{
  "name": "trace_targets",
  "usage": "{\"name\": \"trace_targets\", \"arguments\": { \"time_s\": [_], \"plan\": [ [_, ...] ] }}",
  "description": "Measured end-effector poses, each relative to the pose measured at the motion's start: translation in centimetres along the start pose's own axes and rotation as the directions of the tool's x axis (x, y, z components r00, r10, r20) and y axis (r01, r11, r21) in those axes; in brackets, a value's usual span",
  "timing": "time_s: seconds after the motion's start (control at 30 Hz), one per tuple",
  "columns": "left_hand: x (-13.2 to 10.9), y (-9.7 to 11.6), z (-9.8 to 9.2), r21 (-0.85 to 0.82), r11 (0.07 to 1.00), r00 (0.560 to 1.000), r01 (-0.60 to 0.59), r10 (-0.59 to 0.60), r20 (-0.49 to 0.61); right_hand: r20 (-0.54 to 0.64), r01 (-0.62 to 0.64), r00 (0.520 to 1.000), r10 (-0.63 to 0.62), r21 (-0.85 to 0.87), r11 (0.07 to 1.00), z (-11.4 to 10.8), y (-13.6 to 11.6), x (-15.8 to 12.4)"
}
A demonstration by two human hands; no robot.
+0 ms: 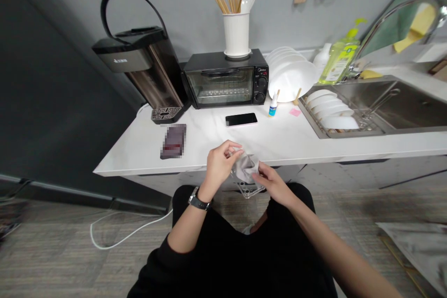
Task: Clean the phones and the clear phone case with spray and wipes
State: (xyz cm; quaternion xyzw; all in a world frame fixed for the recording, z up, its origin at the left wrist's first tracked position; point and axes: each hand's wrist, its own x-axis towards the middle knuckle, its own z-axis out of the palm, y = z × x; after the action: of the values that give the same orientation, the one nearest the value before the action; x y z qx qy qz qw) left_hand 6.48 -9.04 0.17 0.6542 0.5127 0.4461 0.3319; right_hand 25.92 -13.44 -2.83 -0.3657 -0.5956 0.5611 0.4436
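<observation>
The left hand, above a wristwatch, pinches the upper part of a grey cloth between thumb and fingers, while the right hand grips the cloth's other side. The cloth is bunched between them at the front edge of the white table. A clear piece with dark round spots shows just below it; which hand supports that, I cannot tell. A smartphone lies beyond, before the toaster oven.
</observation>
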Motion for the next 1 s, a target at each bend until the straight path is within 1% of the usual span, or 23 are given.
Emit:
{"name": "trace_targets", "arguments": {
  "time_s": [0.03,0.1,0.2,0.23,0.27,0.33,0.37,0.4,0.43,0.5,0.57,0.63,0.67,0.7,0.73,0.77,0.8,0.83,0.87,0.9,0.93,1.0],
  "plan": [
    [0.0,0.1,0.1,-0.02,1.0,1.0,0.0,0.001,0.017,0.023,-0.03,0.999,0.03,0.017,0.999,-0.1,0.2,0.1],
    [-0.1,0.3,0.3,-0.063,0.998,0.997,-0.01,0.015,0.07,0.002,-0.067,0.998,0.067,-0.05,0.996,-0.3,0.5,0.5],
    [-0.1,0.7,0.3,-0.076,0.997,0.99,-0.029,0.039,0.134,-0.122,-0.055,0.992,0.026,-0.241,0.969,-0.2,0.8,1.0],
    [-0.1,0.8,0.1,-0.072,0.997,0.99,-0.03,0.039,0.138,-0.129,-0.039,0.992,0.006,-0.257,0.966,-0.1,0.8,1.2],
    [-0.1,0.9,0.0,-0.069,0.997,0.991,-0.029,0.038,0.132,-0.107,-0.019,0.994,-0.005,-0.225,0.974,0.1,0.8,1.3],
    [-0.1,1.0,-0.4,-0.063,0.998,0.991,-0.031,0.039,0.125,-0.013,0.006,1.0,-0.007,-0.071,0.997,0.5,0.7,1.5],
    [-0.1,1.1,-0.5,-0.057,0.998,0.989,-0.04,0.048,0.138,0.028,0.004,1.0,-0.004,-0.002,1.0,0.6,0.6,1.6],
    [-0.1,1.2,-0.6,-0.046,0.998,0.984,-0.053,0.06,0.17,0.039,-0.002,0.999,0.001,0.027,1.0,0.8,0.7,1.6],
    [-0.1,1.3,-0.6,-0.029,0.997,0.975,-0.069,0.073,0.211,0.014,-0.007,1.0,0.007,0.012,1.0,0.9,0.8,1.7],
    [-0.1,1.5,-0.5,0.007,0.996,0.956,-0.09,0.084,0.281,-0.072,-0.014,0.997,0.008,-0.085,0.996,1.1,1.3,1.8],
    [0.1,1.6,-0.5,0.017,0.996,0.953,-0.083,0.075,0.294,-0.104,0.004,0.994,-0.017,-0.126,0.992,1.2,1.8,1.9],
    [0.5,1.5,-0.9,-0.002,0.998,0.964,-0.066,0.064,0.257,-0.125,0.033,0.991,-0.044,-0.088,0.996,0.7,2.2,2.1],
    [0.9,1.3,-1.2,-0.015,0.998,0.975,-0.06,0.062,0.214,-0.192,0.043,0.98,-0.055,-0.063,0.997,0.1,2.3,2.2],
    [1.4,1.0,-1.6,-0.029,0.998,0.986,-0.058,0.062,0.156,-0.307,0.051,0.95,-0.064,-0.05,0.997,-0.6,2.2,2.4],
    [2.1,0.6,-2.0,-0.043,0.998,0.994,-0.055,0.059,0.09,-0.443,0.055,0.894,-0.074,-0.056,0.997,-1.6,2.1,2.6],
    [2.9,0.1,-2.4,-0.055,0.997,0.999,-0.045,0.046,0.028,-0.568,0.057,0.818,-0.091,-0.077,0.995,-2.8,1.8,2.9],
    [3.9,-0.4,-2.6,-0.068,0.997,1.0,-0.025,0.024,-0.019,-0.658,0.059,0.743,-0.117,-0.11,0.992,-4.1,1.5,3.2],
    [4.9,-1.0,-2.7,-0.071,0.997,0.999,0.009,-0.012,-0.047,-0.704,0.061,0.694,-0.15,-0.151,0.987,-5.4,1.2,3.7],
    [5.9,-1.6,-2.6,-0.062,0.996,0.997,0.061,-0.064,-0.048,-0.713,0.062,0.676,-0.184,-0.194,0.979,-6.7,0.9,4.2],
    [6.9,-2.1,-2.3,-0.037,0.993,0.992,0.11,-0.112,-0.051,-0.698,0.062,0.685,-0.209,-0.231,0.971,-7.8,0.7,4.8],
    [7.7,-2.6,-1.8,0.03,0.99,0.988,0.138,-0.135,-0.073,-0.673,0.06,0.706,-0.221,-0.254,0.965,-8.7,0.6,5.5],
    [8.8,-3.3,-0.7,0.271,0.956,0.991,0.114,-0.088,-0.105,-0.631,0.048,0.746,-0.211,-0.266,0.963,-10.1,0.8,6.8]
  ]
}}
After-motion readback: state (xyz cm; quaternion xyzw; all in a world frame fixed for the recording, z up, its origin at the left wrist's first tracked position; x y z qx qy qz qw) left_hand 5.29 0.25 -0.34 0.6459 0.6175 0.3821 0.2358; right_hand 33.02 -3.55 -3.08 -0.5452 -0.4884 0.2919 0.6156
